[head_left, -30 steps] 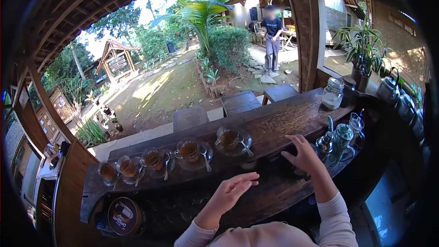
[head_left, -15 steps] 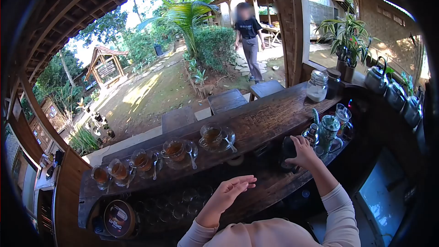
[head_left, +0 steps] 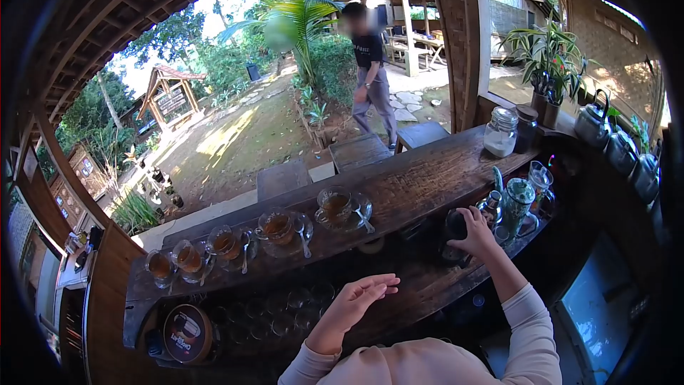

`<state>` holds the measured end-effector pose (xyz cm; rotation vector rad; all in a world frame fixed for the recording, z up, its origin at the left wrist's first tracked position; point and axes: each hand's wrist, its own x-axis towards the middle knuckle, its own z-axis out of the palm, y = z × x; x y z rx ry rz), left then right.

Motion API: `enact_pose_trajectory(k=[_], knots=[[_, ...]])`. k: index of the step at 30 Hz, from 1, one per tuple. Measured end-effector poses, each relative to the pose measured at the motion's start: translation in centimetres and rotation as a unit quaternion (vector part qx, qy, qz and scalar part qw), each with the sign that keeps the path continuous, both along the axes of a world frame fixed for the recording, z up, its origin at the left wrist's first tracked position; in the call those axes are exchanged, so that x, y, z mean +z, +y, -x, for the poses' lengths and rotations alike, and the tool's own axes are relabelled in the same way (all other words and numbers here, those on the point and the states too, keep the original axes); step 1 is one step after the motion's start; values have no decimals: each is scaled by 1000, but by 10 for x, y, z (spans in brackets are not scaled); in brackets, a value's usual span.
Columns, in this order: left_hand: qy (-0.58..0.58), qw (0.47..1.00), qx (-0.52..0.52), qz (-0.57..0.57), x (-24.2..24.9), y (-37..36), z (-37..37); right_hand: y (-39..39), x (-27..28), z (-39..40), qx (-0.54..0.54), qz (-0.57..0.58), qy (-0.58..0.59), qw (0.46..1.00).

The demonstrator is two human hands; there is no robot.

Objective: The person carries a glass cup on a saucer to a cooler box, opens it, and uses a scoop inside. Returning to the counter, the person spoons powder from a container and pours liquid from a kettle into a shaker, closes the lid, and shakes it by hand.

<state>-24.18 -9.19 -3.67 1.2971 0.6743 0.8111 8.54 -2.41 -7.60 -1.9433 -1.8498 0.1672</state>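
My right hand (head_left: 476, 237) curls around a dark jar-like container (head_left: 454, 225) on the lower ledge of the counter; its contents are too dark to make out. My left hand (head_left: 365, 298) hovers above the ledge with fingers stretched out and nothing in it. Beside my right hand stand a small metal vessel (head_left: 491, 207) and a patterned glass mug (head_left: 518, 198). Along the raised bar lie several saucers with spoons and glass cups of brown drink, the nearest being a glass cup (head_left: 333, 205).
A lidded glass jar (head_left: 501, 134) with white contents stands on the wooden bar (head_left: 420, 182). Metal kettles (head_left: 591, 122) line the right side. Several empty glasses (head_left: 281, 322) sit under the bar, near a round sign (head_left: 187, 334). A person (head_left: 369, 75) walks outside past stools (head_left: 360, 151).
The person outside has come closer to the bar and moved slightly left. My view has shifted a little. Both hands keep nearly the same pose, the right one still at the dark container.
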Motion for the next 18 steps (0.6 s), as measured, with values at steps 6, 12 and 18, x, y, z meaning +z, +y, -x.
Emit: enact_pose_trajectory(k=[6,12,18], knots=[[-7,1000,5,12,-2,-2,6,-1,6,-1,20,1,8,1000],[-10,1000,7,12,-5,-2,12,0,5,-3,29,-14,13,999],[-7,1000,7,7,-2,-1,14,-1,3,-3,37,-27,12,999]])
